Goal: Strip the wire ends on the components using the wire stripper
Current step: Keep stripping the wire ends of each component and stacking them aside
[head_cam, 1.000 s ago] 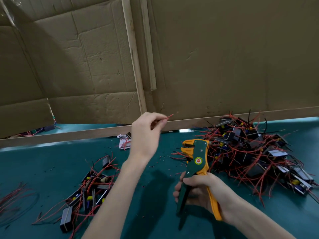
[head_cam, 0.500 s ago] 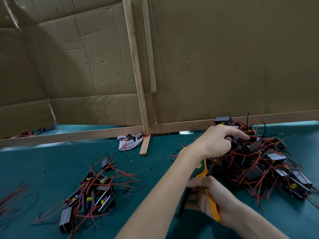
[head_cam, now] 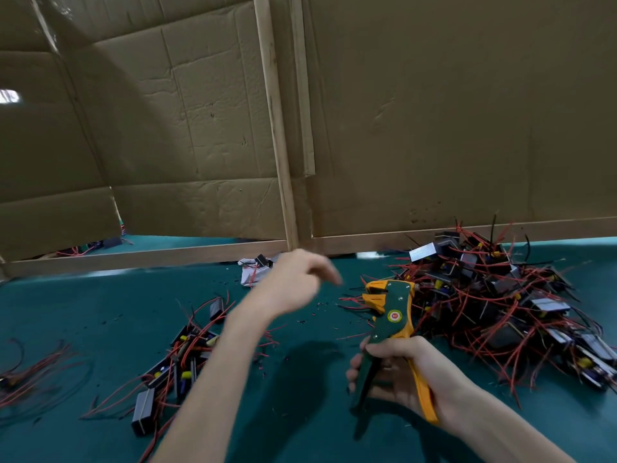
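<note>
"Cardboard panels are walling off the back of the green table. Where is the work sitting?"

"It is sitting in two heaps. The big pile of components is lying to the right, with red leads sticking out all ways. The small pile is lying to the left, nearer the person. I am guessing the big one is waiting to be stripped."

"What are the hands doing?"

"The right hand is gripping both handles of the wire stripper. Its fingers are wrapping the green handle and its palm is backing the yellow one. The left hand is hovering above the table between the heaps. It is blurred, with the fingers drooping loosely, and nothing is showing in them."

"So which way is the next component lying?"

"It is lying to the right of the left hand, past the stripper's head. The tool's long axis is running up and away from the right hand, tilting slightly left. The yellow jaws are facing left, toward the empty hand, and the head is just beside the pile's near edge."

"And which hand is nearer?"

"The right hand is sitting closer to the big pile, but it is occupied. I am judging that the left hand is the one to fetch, crossing over or behind the tool's head, then bringing a lead back to the jaws from the left."
</note>
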A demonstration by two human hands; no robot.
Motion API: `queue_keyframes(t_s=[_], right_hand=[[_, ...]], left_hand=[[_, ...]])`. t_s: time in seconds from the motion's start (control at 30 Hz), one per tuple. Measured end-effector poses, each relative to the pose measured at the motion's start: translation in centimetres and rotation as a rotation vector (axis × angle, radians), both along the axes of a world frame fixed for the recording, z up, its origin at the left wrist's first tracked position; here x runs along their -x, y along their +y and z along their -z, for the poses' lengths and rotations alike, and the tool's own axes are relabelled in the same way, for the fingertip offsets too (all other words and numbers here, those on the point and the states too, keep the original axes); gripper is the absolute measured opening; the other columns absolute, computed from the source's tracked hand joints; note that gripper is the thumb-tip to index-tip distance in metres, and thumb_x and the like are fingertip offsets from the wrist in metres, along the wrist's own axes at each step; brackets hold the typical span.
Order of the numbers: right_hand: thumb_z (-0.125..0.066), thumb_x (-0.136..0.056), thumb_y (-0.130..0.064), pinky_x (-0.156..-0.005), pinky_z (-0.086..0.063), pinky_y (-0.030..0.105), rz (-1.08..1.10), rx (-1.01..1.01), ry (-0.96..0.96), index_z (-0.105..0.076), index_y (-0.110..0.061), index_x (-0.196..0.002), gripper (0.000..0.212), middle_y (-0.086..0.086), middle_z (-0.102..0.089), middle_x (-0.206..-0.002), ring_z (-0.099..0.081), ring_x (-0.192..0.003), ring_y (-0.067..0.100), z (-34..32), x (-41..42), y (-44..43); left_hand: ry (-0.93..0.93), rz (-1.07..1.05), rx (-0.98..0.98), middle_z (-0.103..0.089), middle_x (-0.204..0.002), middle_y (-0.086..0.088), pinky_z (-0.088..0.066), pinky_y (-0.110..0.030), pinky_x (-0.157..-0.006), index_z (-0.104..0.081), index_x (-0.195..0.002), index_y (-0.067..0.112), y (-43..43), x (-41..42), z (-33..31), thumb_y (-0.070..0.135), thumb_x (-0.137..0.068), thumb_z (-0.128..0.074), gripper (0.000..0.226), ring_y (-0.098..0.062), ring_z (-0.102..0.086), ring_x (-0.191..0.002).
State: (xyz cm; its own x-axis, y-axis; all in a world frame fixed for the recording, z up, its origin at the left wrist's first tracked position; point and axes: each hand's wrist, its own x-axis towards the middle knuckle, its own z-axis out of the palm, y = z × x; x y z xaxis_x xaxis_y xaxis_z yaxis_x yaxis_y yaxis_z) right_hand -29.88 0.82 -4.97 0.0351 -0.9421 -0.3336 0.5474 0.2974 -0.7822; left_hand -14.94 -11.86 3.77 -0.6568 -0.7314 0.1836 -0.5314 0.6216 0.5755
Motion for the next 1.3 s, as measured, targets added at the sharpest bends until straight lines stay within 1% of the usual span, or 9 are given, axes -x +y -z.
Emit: queue_keyframes(t_s=[0.17,0.33,0.5,0.67,0.83,0.9,1.0,1.13,1.3], right_hand=[[-0.064,-0.067,0.0,-0.067,-0.059,0.047,-0.035,-0.003,0.0,-0.062,0.005,-0.089,0.022,0.027,-0.065,-0.083,-0.068,-0.074,0.04,0.2,-0.1,0.0],[-0.062,-0.069,0.001,-0.066,-0.06,0.047,-0.041,0.0,0.019,-0.062,0.005,-0.089,0.02,0.027,-0.065,-0.082,-0.068,-0.073,0.04,0.2,-0.4,0.0],[-0.063,-0.068,0.0,-0.065,-0.06,0.046,-0.031,-0.002,0.032,-0.062,0.005,-0.089,0.021,0.027,-0.065,-0.082,-0.069,-0.073,0.04,0.2,-0.4,0.0],[-0.065,-0.067,0.0,-0.068,-0.059,0.048,-0.021,0.005,0.023,-0.062,0.006,-0.091,0.024,0.028,-0.065,-0.084,-0.068,-0.075,0.041,0.3,-0.1,0.0],[-0.066,-0.066,-0.001,-0.065,-0.059,0.046,0.008,0.009,0.018,-0.062,0.007,-0.09,0.025,0.028,-0.066,-0.084,-0.069,-0.075,0.041,0.2,0.0,-0.1],[-0.066,-0.066,-0.001,-0.065,-0.059,0.046,0.016,0.009,0.022,-0.062,0.007,-0.09,0.025,0.028,-0.067,-0.083,-0.069,-0.074,0.041,0.1,0.1,-0.2],[-0.065,-0.067,-0.001,-0.064,-0.06,0.045,0.025,0.011,0.023,-0.062,0.007,-0.091,0.025,0.028,-0.067,-0.083,-0.069,-0.074,0.041,0.1,0.2,-0.1],[-0.064,-0.067,-0.001,-0.063,-0.06,0.045,0.026,0.008,0.017,-0.062,0.007,-0.089,0.024,0.027,-0.067,-0.083,-0.069,-0.073,0.041,0.2,0.2,0.0],[-0.064,-0.069,-0.001,-0.066,-0.06,0.046,0.019,0.002,0.013,-0.062,0.006,-0.091,0.024,0.028,-0.067,-0.084,-0.07,-0.074,0.041,0.3,0.2,-0.1]], left_hand=[[-0.336,-0.481,0.091,-0.065,-0.118,-0.006,-0.049,-0.038,-0.093,-0.07,-0.099,0.021,-5.7,-7.8,3.4,-0.006,-0.082,-0.037,0.046,-0.025,-0.058,-0.111],[-0.549,-0.519,-0.086,-0.05,-0.143,-0.006,-0.041,-0.039,-0.105,-0.055,-0.133,0.026,-8.7,-10.1,7.2,0.013,-0.094,-0.04,0.044,-0.029,-0.046,-0.129],[-0.689,-0.574,-0.077,-0.04,-0.148,-0.008,-0.034,-0.043,-0.107,-0.045,-0.14,0.032,-8.7,-9.7,9.0,0.023,-0.093,-0.039,0.048,-0.034,-0.036,-0.134],[-0.263,-0.567,-0.055,-0.054,-0.137,-0.011,-0.049,-0.036,-0.089,-0.062,-0.127,0.013,-8.2,-9.5,8.5,0.005,-0.089,-0.046,0.042,-0.031,-0.059,-0.103],[0.329,-0.512,0.017,-0.074,-0.092,0.001,-0.049,-0.027,-0.085,-0.077,-0.09,0.019,-6.3,-7.3,6.4,0.01,-0.083,-0.072,0.012,-0.013,-0.065,-0.089],[0.589,-0.425,-0.125,-0.074,-0.086,-0.005,-0.056,-0.032,-0.082,-0.075,-0.085,0.018,-5.5,-6.1,5.6,0.006,-0.082,-0.072,0.012,-0.017,-0.069,-0.078],[0.891,-0.212,-0.455,-0.066,-0.101,-0.023,-0.06,-0.033,-0.072,-0.059,-0.103,0.011,-4.2,-4.1,4.4,0.002,-0.093,-0.059,0.013,-0.029,-0.072,-0.077],[0.675,-0.131,-0.553,-0.066,-0.098,-0.016,-0.059,-0.029,-0.071,-0.05,-0.123,0.02,-3.2,-1.9,4.6,0.009,-0.104,-0.035,0.027,-0.023,-0.069,-0.078],[0.509,-0.158,-0.562,-0.052,-0.108,-0.009,-0.056,-0.025,-0.063,-0.055,-0.104,0.016,-2.3,-0.2,6.0,-0.005,-0.1,-0.026,0.036,-0.018,-0.059,-0.079]])
